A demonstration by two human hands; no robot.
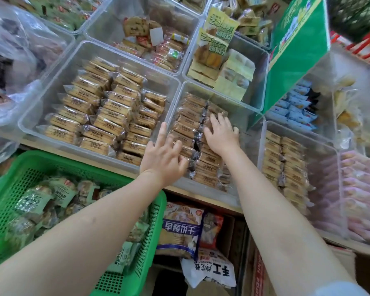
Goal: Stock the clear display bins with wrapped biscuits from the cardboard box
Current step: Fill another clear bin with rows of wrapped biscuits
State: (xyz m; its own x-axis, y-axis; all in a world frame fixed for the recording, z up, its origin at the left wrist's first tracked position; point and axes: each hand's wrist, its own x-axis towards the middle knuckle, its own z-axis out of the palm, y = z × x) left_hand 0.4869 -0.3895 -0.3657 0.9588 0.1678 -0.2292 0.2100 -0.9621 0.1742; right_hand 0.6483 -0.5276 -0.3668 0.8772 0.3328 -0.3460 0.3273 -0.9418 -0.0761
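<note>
Both hands reach into the middle clear bin (241, 107), which holds rows of wrapped brown biscuits (188, 116). My left hand (162, 154) lies at the bin's near left corner, index finger straight along the wall, the other fingers bent onto the packets. My right hand (220, 133) rests flat on the right-hand row with fingers spread. Whether either hand holds a packet cannot be told. The bin to the left (41, 107) is packed with rows of wrapped biscuits (107, 116). A cardboard box edge (259, 274) shows at the bottom right.
A green plastic basket (156, 210) of wrapped snacks sits low on the left. Another clear bin (263, 146) of biscuits stands to the right, and a green carton (297, 50) leans above it. Bags of biscuits (179, 229) lie under the shelf.
</note>
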